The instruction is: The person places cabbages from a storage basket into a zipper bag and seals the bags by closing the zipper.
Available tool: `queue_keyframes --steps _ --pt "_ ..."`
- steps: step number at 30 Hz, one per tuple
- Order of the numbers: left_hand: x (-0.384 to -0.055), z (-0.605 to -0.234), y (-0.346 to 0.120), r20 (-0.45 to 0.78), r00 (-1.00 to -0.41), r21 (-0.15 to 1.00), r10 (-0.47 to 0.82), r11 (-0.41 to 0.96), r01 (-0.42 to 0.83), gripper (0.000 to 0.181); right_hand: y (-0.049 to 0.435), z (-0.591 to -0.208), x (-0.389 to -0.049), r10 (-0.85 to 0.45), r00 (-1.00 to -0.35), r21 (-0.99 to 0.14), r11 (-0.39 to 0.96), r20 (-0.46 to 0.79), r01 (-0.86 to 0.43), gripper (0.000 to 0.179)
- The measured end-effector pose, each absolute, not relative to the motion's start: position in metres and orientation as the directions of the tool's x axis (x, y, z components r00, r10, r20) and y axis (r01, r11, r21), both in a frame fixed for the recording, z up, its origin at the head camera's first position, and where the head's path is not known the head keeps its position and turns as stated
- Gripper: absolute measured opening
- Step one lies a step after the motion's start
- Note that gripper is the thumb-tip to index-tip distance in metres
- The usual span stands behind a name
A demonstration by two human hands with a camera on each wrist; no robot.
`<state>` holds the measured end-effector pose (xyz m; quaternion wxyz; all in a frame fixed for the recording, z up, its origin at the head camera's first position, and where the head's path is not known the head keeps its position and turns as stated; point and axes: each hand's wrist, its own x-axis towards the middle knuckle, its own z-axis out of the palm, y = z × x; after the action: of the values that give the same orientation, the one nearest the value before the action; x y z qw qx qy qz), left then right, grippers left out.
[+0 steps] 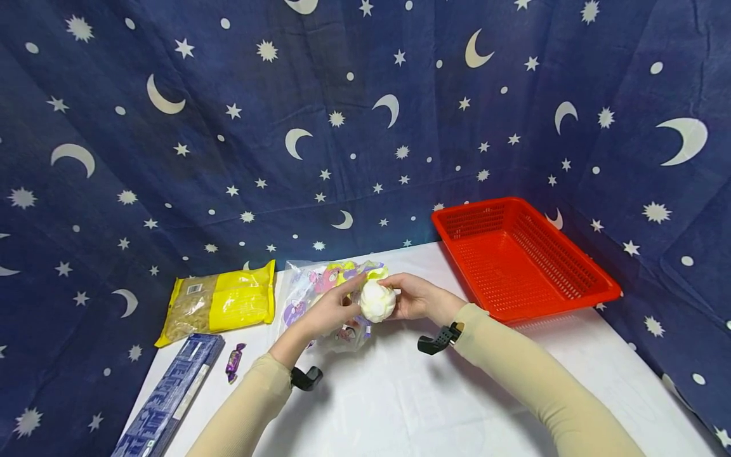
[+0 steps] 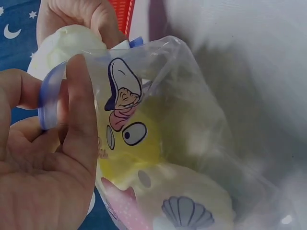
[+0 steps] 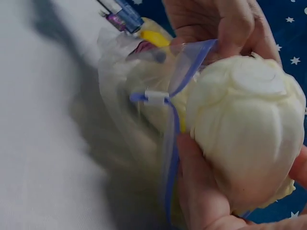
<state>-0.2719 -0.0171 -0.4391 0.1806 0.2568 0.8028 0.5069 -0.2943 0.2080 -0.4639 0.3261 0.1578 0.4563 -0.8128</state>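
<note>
A white, round, bulb-like thing with overlapping petal-like layers is held by my right hand, its fingers and thumb around it. It sits at the mouth of a clear zip bag printed with cartoon figures. My left hand grips that bag by its blue zip edge, beside the white thing. A white slider sits on the blue zip, and the mouth is parted. Through the plastic, a yellow thing and a rounded cream one show; their kinds I cannot tell.
A red perforated basket stands at the right. To the left lie a yellow package with a clear window, a long blue patterned box and a purple wrapped candy. A starry blue cloth hangs behind the white table.
</note>
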Motion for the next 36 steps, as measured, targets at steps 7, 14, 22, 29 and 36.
queue_keyframes --steps 7,14,22,29,36 --pt "-0.271 -0.439 -0.020 -0.042 -0.800 0.922 0.599 0.333 0.201 0.076 0.207 -0.464 -0.297 -0.351 -0.750 -0.613 -0.433 -0.560 0.661 0.049" --pt "-0.272 -0.440 -0.019 -0.002 -0.811 0.867 0.585 0.405 0.290 0.079 0.207 -0.465 -0.297 -0.389 -0.757 -0.591 -0.474 -0.524 0.653 0.051" --pt "-0.270 -0.438 -0.022 -0.013 -0.819 0.894 0.574 0.374 0.248 0.079 0.195 -0.466 -0.295 -0.334 -0.794 -0.551 -0.583 -0.507 0.597 0.050" --pt "-0.271 -0.439 -0.021 -0.025 -0.831 0.923 0.556 0.332 0.195 0.082 0.183 -0.467 -0.291 -0.299 -0.831 -0.611 -0.570 -0.468 0.549 0.054" --pt "-0.270 -0.438 -0.015 0.011 -0.854 0.919 0.520 0.332 0.214 0.084 0.174 -0.464 -0.289 -0.243 -0.864 -0.729 -0.464 -0.442 0.503 0.050"
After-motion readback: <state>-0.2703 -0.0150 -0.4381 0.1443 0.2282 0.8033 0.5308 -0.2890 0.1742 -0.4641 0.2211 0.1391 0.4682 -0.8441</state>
